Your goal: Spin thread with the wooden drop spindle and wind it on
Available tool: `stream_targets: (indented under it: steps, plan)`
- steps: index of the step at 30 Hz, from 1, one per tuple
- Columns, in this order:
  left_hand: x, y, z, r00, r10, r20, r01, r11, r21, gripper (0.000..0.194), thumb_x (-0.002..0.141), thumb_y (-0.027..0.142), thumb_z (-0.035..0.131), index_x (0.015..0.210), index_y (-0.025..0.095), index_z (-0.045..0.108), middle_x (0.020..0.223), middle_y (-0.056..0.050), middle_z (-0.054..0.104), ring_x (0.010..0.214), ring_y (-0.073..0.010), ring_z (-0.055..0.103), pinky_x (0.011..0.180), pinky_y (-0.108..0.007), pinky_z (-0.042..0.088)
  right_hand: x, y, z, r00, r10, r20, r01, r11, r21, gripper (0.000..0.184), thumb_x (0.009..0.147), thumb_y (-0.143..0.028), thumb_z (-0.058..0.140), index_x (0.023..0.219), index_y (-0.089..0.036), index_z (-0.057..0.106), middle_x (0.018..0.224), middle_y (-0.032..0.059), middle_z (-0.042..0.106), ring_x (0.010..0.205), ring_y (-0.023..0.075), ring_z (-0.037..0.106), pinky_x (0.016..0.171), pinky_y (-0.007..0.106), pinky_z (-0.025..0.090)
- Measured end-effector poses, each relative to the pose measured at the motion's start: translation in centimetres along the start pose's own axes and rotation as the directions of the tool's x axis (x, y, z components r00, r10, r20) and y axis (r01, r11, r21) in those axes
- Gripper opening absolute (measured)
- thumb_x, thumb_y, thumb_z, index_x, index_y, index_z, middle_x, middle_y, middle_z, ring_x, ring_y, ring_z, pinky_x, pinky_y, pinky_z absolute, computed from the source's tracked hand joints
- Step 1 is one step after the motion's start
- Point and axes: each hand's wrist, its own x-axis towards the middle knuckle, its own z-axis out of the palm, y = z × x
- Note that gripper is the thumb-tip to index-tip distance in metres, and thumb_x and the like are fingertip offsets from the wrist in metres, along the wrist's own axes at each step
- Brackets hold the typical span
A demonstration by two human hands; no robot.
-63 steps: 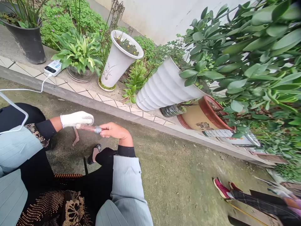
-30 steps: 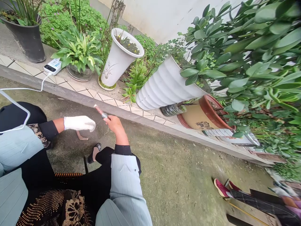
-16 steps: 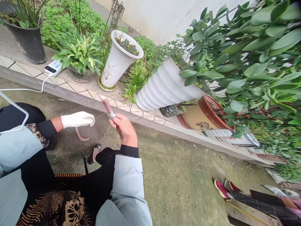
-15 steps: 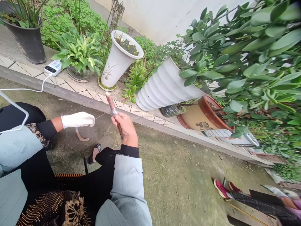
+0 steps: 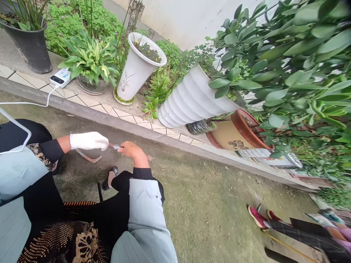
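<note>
From my remote seat I see the right hand (image 5: 131, 149), bare, closed around a slim reddish-brown stick (image 5: 111, 145) ringed by a silvery, wire-like coil (image 5: 116, 147). The stick is held level over rough, greenish-grey ground (image 5: 197, 190). Its far end meets the left hand (image 5: 90, 141), in a white knit-looking glove with fingers curled; I can't tell whether they grip it. Below the glove I make out a bent brown piece (image 5: 91, 159). Beyond, a ribbed white pot (image 5: 196, 100) leans in view behind glossy tiles (image 5: 101, 108).
</note>
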Motion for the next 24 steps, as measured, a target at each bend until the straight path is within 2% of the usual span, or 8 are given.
stream_targets:
  steps: [2, 5, 8, 10, 12, 19, 22, 24]
  plan:
    - [0.0, -0.3, -0.4, 0.999, 0.013, -0.049, -0.013, 1.000, 0.000, 0.031, 0.090, 0.036, 0.045, 0.077, 0.011, 0.058, 0.073, 0.000, 0.056, 0.067, -0.0110, 0.044, 0.066, -0.020, 0.035, -0.4, -0.4, 0.1, 0.971, -0.130, 0.202, 0.115, 0.990, 0.081, 0.020, 0.082, -0.030, 0.058, 0.068, -0.016, 0.059, 0.061, 0.0009, 0.059, 0.052, 0.0097, 0.047, 0.053, 0.024, 0.032]
    - [0.1, -1.1, -0.7, 0.992, 0.018, -0.126, -0.020, 1.000, -0.012, 0.033, 0.088, 0.042, 0.046, 0.078, 0.012, 0.057, 0.076, -0.001, 0.058, 0.070, -0.0122, 0.047, 0.068, -0.020, 0.038, -1.9, -0.5, -0.3, 0.829, -0.442, 0.343, 0.307, 0.872, 0.382, 0.020, 0.080, -0.035, 0.060, 0.075, -0.015, 0.060, 0.062, -0.0025, 0.055, 0.053, 0.0075, 0.045, 0.054, 0.022, 0.034]
    - [0.5, -1.7, -0.3, 0.987, 0.001, -0.158, -0.006, 0.999, -0.032, 0.034, 0.088, 0.044, 0.046, 0.083, 0.013, 0.058, 0.078, -0.002, 0.060, 0.069, -0.0125, 0.049, 0.066, -0.021, 0.038, -3.4, 0.1, -1.2, 0.842, -0.539, -0.028, 0.412, 0.609, 0.677, 0.027, 0.078, -0.042, 0.062, 0.082, -0.015, 0.059, 0.066, -0.0027, 0.053, 0.053, 0.0063, 0.041, 0.052, 0.021, 0.032]
    - [0.7, -1.4, 0.3, 0.991, 0.007, -0.133, -0.018, 0.996, -0.084, 0.035, 0.090, 0.044, 0.043, 0.083, 0.013, 0.059, 0.079, -0.003, 0.060, 0.069, -0.0128, 0.050, 0.066, -0.022, 0.039, -3.8, 0.7, -1.6, 0.869, -0.350, -0.351, 0.483, 0.441, 0.756, 0.030, 0.078, -0.045, 0.060, 0.081, -0.016, 0.055, 0.066, -0.0029, 0.050, 0.051, 0.0061, 0.038, 0.050, 0.021, 0.030]
    - [0.8, -0.8, 0.9, 0.997, 0.042, -0.071, -0.052, 0.988, -0.144, 0.035, 0.092, 0.042, 0.042, 0.081, 0.013, 0.058, 0.080, -0.003, 0.061, 0.071, -0.0130, 0.051, 0.069, -0.022, 0.040, -3.6, 1.3, -1.9, 0.852, -0.146, -0.502, 0.517, 0.384, 0.765, 0.030, 0.079, -0.047, 0.058, 0.078, -0.017, 0.051, 0.065, -0.0031, 0.048, 0.050, 0.0063, 0.036, 0.048, 0.021, 0.028]
    - [0.5, 0.7, 1.2, 0.996, 0.089, 0.019, -0.087, 0.993, -0.085, 0.028, 0.092, 0.031, 0.044, 0.076, 0.011, 0.055, 0.073, 0.000, 0.057, 0.068, -0.0106, 0.047, 0.069, -0.020, 0.038, -0.9, 1.3, -1.0, 0.900, 0.069, -0.429, 0.157, 0.869, 0.470, 0.024, 0.082, -0.038, 0.053, 0.070, -0.018, 0.054, 0.058, -0.0023, 0.051, 0.052, 0.0098, 0.042, 0.053, 0.023, 0.029]
    - [0.1, 0.6, 0.3, 0.998, 0.060, -0.022, -0.059, 0.996, 0.072, 0.026, 0.090, 0.028, 0.044, 0.075, 0.011, 0.057, 0.072, 0.000, 0.056, 0.067, -0.0105, 0.046, 0.069, -0.020, 0.035, -1.0, 0.3, -0.4, 0.941, 0.021, -0.338, 0.071, 0.964, 0.257, 0.022, 0.084, -0.035, 0.054, 0.072, -0.017, 0.058, 0.060, -0.0013, 0.054, 0.055, 0.0103, 0.044, 0.055, 0.024, 0.029]
    - [-0.4, 0.6, -0.2, 0.997, 0.040, -0.062, -0.030, 0.988, 0.152, 0.026, 0.089, 0.027, 0.044, 0.072, 0.012, 0.056, 0.067, 0.001, 0.054, 0.064, -0.0102, 0.044, 0.065, -0.021, 0.033, -1.7, -0.5, -0.1, 0.985, -0.073, -0.158, 0.102, 0.979, 0.179, 0.021, 0.083, -0.032, 0.055, 0.069, -0.017, 0.057, 0.059, -0.0017, 0.054, 0.054, 0.0095, 0.043, 0.055, 0.024, 0.029]
